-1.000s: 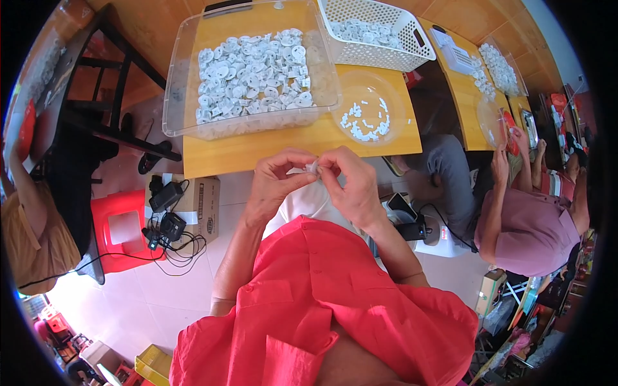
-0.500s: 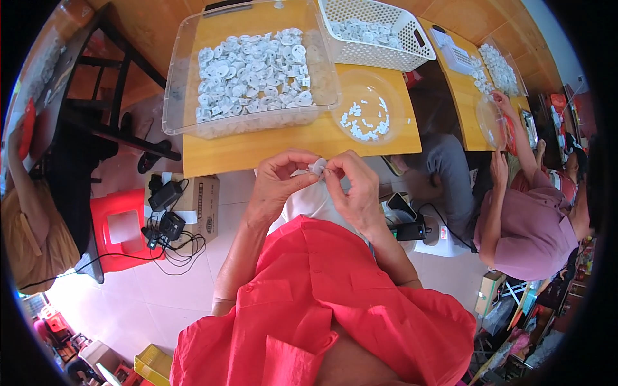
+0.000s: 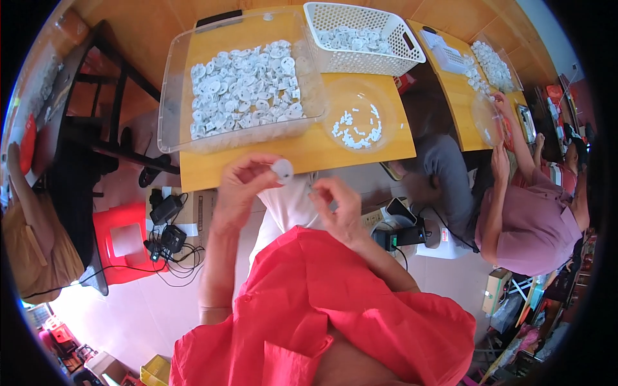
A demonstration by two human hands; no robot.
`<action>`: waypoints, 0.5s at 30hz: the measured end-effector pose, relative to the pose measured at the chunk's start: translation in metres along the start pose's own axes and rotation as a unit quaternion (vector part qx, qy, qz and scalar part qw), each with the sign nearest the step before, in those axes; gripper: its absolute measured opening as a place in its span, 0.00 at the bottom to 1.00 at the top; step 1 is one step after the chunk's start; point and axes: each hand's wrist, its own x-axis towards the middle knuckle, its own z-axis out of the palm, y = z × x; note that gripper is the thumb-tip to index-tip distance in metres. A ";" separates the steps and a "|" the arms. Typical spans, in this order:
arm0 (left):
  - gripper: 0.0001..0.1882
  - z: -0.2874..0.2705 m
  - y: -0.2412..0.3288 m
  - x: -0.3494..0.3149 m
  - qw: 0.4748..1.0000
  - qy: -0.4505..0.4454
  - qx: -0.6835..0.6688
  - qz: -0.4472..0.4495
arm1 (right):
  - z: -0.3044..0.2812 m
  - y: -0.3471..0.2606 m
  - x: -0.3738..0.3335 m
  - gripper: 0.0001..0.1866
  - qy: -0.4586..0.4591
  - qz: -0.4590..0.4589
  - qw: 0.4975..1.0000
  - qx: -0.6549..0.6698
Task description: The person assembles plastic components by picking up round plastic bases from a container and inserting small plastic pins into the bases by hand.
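Hands apart now vs. half a sec ago: left hand (image 3: 241, 193) lifts w/ small round white plastic disc (image 3: 282, 170) pinched at fingertips, just below yellow wooden table (image 3: 302, 151) edge. Right hand (image 3: 340, 207) loosely curled, fingertips together; can't tell if holding anything. Clear plastic bin (image 3: 187, 122) of white discs sits above.

Both hands raised apart, left hand (image 3: 239, 186) pinching, right hand (image 3: 339, 204) loosely curled.

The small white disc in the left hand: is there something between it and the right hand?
Nothing visible. The left hand pinches the small white disc at its fingertips below the yellow table edge. The right hand is apart to its right, with only open space between them.
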 end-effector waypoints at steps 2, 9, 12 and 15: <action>0.11 -0.002 0.024 0.012 0.999 0.007 0.045 0.001 | 0.016 0.028 -0.018 0.06 -0.039 0.006 0.999 -0.017; 0.14 0.036 0.068 0.127 0.987 -0.042 0.140 -0.060 | 0.061 0.085 -0.052 0.06 -0.014 -0.123 0.985 -0.123; 0.16 0.050 0.062 0.203 0.972 -0.052 0.216 -0.075 | 0.067 0.090 -0.056 0.06 -0.011 -0.128 0.985 -0.115; 0.18 0.070 0.062 0.251 0.973 -0.066 0.219 -0.016 | 0.067 0.092 -0.055 0.06 -0.009 -0.118 0.986 -0.121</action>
